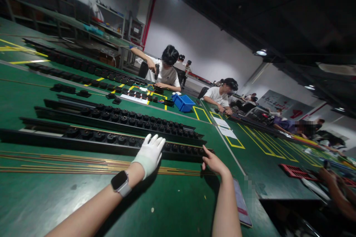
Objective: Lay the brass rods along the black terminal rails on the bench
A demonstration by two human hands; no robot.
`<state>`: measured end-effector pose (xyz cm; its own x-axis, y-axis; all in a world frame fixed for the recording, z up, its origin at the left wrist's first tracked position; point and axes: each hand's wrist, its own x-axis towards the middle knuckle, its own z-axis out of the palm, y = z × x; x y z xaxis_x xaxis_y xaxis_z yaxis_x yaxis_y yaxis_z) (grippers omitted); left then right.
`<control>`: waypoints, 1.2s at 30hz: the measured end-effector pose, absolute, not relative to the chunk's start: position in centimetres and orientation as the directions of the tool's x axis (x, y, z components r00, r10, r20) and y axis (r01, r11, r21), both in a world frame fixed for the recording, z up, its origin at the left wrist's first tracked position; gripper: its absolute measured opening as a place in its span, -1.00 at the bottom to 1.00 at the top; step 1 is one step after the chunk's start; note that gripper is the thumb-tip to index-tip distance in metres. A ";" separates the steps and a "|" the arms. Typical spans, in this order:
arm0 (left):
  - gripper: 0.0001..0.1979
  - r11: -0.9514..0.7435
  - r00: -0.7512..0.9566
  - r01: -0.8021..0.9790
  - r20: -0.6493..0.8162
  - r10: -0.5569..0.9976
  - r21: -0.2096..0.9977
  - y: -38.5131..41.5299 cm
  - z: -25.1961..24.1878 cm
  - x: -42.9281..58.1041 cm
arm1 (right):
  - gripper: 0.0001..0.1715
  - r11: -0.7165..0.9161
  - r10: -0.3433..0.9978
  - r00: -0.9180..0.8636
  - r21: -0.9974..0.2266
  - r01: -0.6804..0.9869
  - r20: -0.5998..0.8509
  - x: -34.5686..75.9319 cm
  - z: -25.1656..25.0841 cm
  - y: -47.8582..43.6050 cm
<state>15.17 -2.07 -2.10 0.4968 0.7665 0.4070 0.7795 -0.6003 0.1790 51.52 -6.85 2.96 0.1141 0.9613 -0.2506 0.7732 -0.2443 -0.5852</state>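
My left hand [150,152] wears a white glove and a smartwatch on the wrist. Its fingers are spread flat over the near edge of a long black strip [105,139] studded with round sockets. My bare right hand [213,162] rests at the right end of the same strip, fingers curled at its end; what they grip, if anything, is hidden. Thin brass rods [69,163] lie along the green table [172,203] just in front of the strip, under my left hand.
More black socket strips [125,116] lie in rows farther back. A blue bin [183,102] stands mid-table. Co-workers sit along the far side; one holds a power screwdriver [156,70]. A phone [241,203] lies by my right arm. Another person's arm [336,192] reaches in at right.
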 end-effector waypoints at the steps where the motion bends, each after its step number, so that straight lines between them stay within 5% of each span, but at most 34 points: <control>1: -0.43 -0.602 0.498 0.778 0.409 0.765 0.178 -2.1 -2.1 15.2 | -0.07 -0.246 0.962 0.120 -0.591 0.768 -0.245 51.8 2.8 -6.8; 25: -0.46 -0.602 0.491 0.780 0.428 0.759 0.172 -1.9 -2.6 15.2 | -0.14 -0.332 0.943 0.273 -0.557 0.761 -0.188 53.0 3.2 -7.2; 36: -0.46 -0.668 0.428 0.704 0.606 0.670 0.241 -3.3 3.2 14.5 | -0.36 -0.082 0.990 0.128 -0.469 0.879 0.067 46.1 8.6 -7.7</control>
<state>14.53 -3.33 3.18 0.4281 0.6704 0.6061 0.7041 -0.6678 0.2413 46.13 -7.72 8.63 0.1278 0.9895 0.0670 0.8792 -0.0818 -0.4693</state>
